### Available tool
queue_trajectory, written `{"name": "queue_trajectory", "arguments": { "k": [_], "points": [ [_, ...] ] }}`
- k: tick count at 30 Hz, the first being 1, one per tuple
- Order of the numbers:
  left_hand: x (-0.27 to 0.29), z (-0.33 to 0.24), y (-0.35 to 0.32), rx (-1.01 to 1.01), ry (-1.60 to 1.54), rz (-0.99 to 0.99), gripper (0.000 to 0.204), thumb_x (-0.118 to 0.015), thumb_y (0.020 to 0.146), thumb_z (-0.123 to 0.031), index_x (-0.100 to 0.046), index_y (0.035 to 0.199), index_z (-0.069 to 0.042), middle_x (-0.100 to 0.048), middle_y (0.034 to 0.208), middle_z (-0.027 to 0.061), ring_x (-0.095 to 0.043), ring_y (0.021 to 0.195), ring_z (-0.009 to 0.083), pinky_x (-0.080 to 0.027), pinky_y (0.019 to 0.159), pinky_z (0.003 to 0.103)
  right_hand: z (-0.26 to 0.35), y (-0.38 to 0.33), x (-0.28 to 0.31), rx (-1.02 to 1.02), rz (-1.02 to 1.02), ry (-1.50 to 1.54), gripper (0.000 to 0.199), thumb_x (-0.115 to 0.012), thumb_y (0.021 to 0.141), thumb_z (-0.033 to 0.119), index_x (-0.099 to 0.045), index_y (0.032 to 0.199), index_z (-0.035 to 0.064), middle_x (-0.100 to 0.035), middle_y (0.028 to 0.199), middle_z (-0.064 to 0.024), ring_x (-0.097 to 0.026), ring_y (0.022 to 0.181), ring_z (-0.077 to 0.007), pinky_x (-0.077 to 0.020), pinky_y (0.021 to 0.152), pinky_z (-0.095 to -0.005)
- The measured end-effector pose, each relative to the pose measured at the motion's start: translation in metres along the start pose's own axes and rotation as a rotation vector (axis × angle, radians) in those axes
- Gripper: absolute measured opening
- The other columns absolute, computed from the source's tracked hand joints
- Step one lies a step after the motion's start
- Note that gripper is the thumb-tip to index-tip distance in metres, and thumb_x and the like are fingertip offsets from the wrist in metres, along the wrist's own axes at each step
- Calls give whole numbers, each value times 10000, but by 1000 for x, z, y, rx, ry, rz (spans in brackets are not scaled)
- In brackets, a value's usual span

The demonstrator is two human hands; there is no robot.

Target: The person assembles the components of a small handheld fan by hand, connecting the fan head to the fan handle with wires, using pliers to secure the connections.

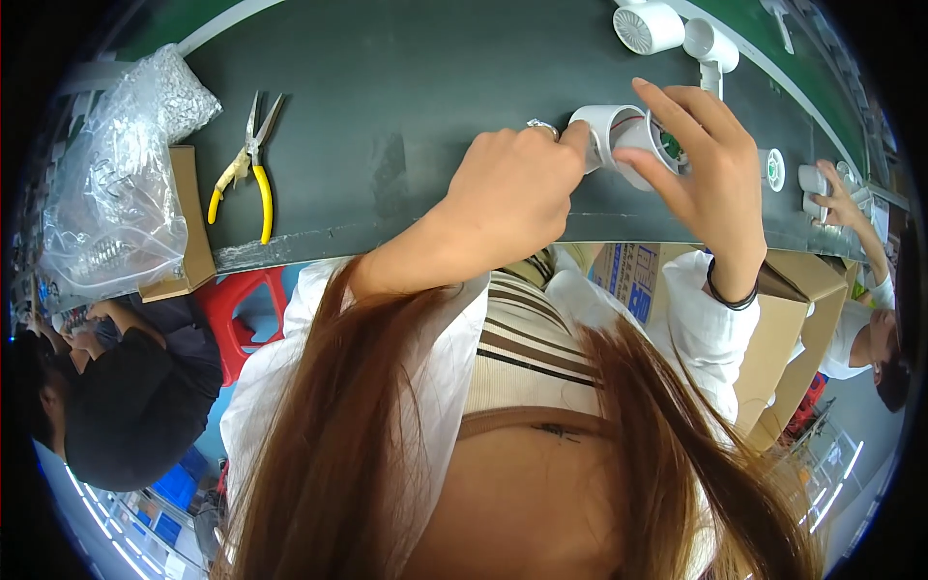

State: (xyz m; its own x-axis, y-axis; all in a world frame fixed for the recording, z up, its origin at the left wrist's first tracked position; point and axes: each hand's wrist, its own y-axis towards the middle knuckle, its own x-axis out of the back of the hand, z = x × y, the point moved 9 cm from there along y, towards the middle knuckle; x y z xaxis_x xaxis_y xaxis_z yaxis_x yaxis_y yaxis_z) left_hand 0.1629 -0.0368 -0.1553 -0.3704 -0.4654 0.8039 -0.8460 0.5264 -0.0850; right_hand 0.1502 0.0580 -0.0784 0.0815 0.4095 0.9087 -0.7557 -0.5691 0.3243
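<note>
Above the dark green bench point(387, 87), right of centre, my left hand point(512, 188) grips a white cylindrical housing point(599, 118) at its left side, fingers curled in and a ring showing. My right hand point(713, 164) pinches a second white cylinder point(633, 176) between its thumb and fingers. This cylinder sits against the mouth of the housing; how far it goes in I cannot tell. A red wire shows between the two parts, and some green shows inside the cylinder, partly behind my fingers.
White fan heads point(650, 27) and a white ring on a stem point(711, 46) lie beyond my right hand. A white round part point(771, 169) and a co-worker's hand point(843, 201) are farther right. Yellow-handled pliers point(253, 159) and a clear plastic bag point(111, 213) lie left.
</note>
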Motion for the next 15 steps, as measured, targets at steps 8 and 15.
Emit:
{"name": "queue_trajectory", "arguments": {
  "k": [8,15],
  "points": [
    [-8,-4,-2,-14,23,-72,495,-620,713,-56,-516,1193,6,-632,861,181,-630,708,348,-507,612,430,-25,-5,-8,-316,46,-40,385,-719,759,364,-695,903,8,-582,741,-79,-538,506,-240,-429,493,-320],
    [-14,16,0,-4,-186,-230,510,-707,741,-192,-523,1207,-93,-653,917,157,-635,734,350,-514,636,412,-22,-4,-22,-310,171,31,353,-722,773,275,-680,987,-3,-588,828,-103,-509,587,-201,-405,527,-318]
  ]
}}
